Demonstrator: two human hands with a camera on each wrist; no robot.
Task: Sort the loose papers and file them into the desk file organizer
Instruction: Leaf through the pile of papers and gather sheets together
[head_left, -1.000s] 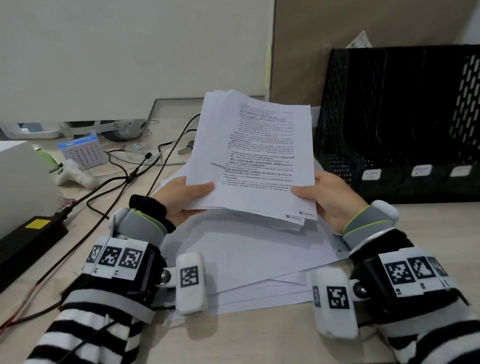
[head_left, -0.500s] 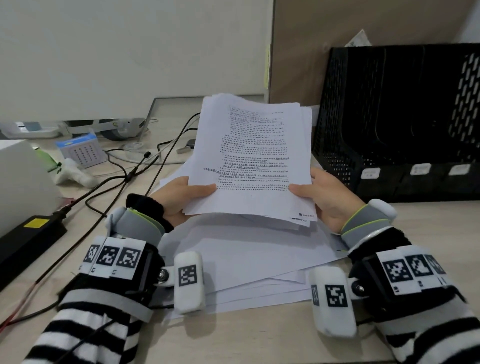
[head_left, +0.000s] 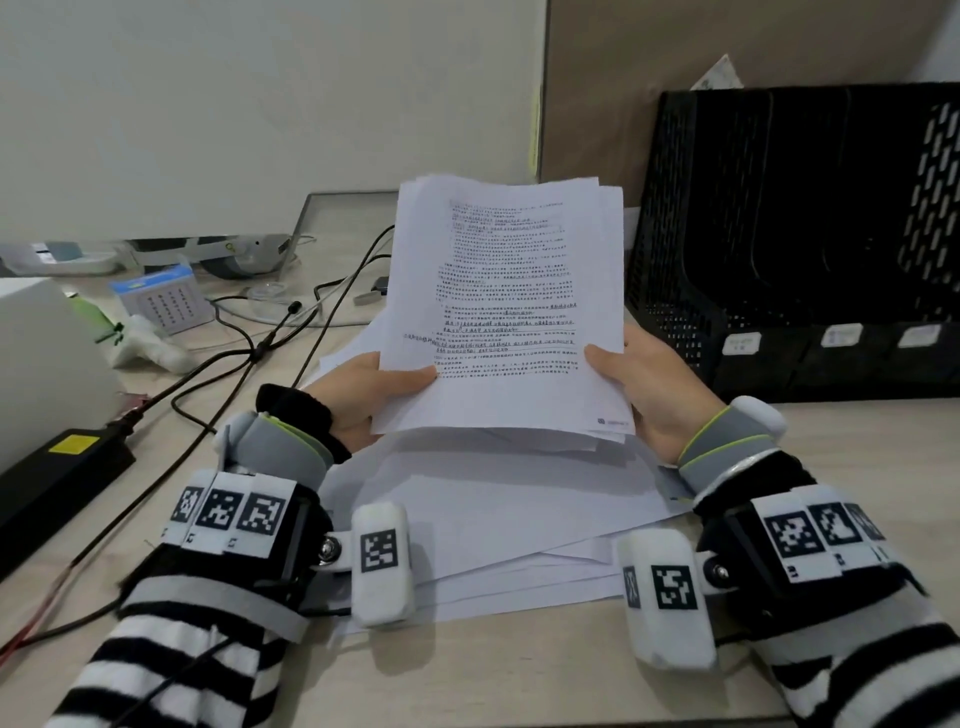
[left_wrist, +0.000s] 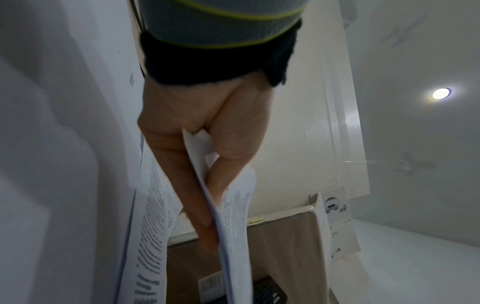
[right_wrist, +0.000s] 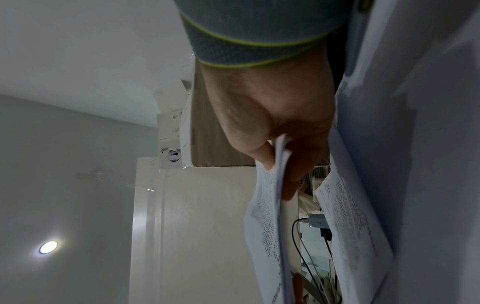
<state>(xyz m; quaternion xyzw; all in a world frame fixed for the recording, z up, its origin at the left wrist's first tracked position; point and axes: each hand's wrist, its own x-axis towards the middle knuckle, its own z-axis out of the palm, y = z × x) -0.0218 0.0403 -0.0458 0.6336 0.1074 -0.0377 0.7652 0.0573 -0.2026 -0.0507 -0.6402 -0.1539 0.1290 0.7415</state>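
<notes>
Both hands, left (head_left: 363, 389) and right (head_left: 649, 384), pinch the raised paper stack (head_left: 511, 306) by its lower edges, above loose sheets (head_left: 493, 509) on the surface; black file organizer (head_left: 800, 234) to the right. Wrist views show fingers (left_wrist: 197, 205) behind the pages, hidden from the head view.

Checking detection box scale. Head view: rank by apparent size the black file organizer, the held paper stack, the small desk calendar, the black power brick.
1. black file organizer, cut off at the frame's right edge
2. held paper stack
3. black power brick
4. small desk calendar

The brick is nearer the camera than the calendar and partly cropped, so that pair is unsure.
</notes>
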